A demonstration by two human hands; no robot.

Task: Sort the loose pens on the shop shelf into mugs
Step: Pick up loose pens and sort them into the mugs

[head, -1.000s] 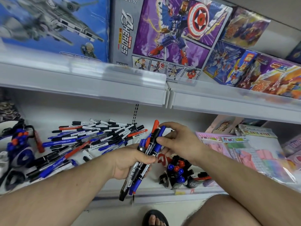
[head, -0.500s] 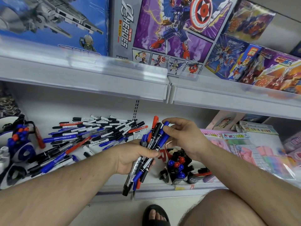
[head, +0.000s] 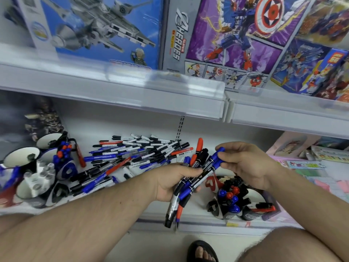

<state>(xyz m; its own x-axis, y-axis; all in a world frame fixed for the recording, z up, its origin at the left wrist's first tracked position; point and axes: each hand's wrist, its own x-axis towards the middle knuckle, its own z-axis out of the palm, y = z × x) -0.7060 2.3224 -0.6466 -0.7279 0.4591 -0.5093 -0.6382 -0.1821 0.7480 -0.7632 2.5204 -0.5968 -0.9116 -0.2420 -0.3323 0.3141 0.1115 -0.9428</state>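
Two hands worked one bundle: the left hand gripped a fistful of black, blue and red plastic markers, while the right hand pinched a blue-capped marker at its top. Judged step: drawing one out. Next, lower it into the pen-filled dark mug just below; loose pens lay left of that mug.

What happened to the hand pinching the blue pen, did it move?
Yes. The right hand, pinching the blue pen, moved slightly right, away from the slotted strip on the back wall and from the pens in the left hand.
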